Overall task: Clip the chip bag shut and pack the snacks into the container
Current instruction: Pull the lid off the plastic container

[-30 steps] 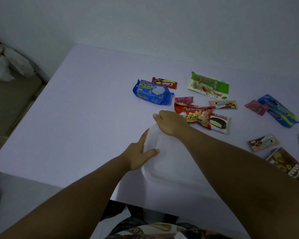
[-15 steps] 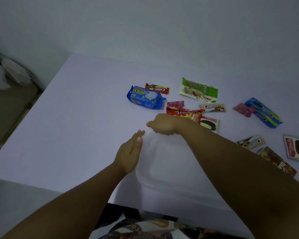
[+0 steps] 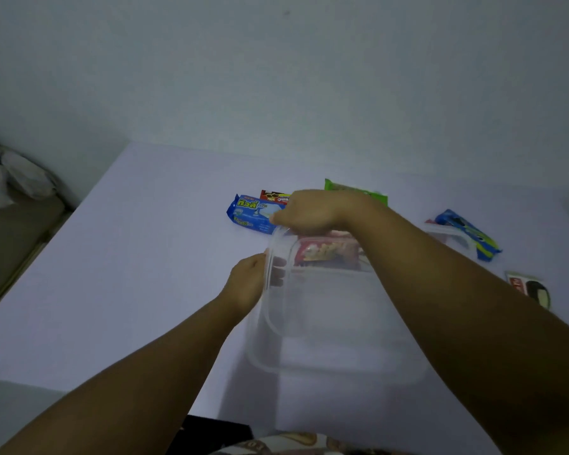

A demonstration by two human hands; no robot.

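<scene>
Both hands (image 3: 248, 279) grip the blurred container (image 3: 326, 323), half-hiding snacks (image 3: 329, 252).

On the table (image 3: 119, 264) the container (image 3: 326, 339) sits nearest the person, between the left hand (image 3: 248, 284) at its left edge and the right hand (image 3: 312, 211) at its far rim, with a wafer pack (image 3: 253, 213) behind it to the left, a cookie pack (image 3: 467, 234) off to its right, and a chip bag (image 3: 329, 252) seen through its far end.
</scene>
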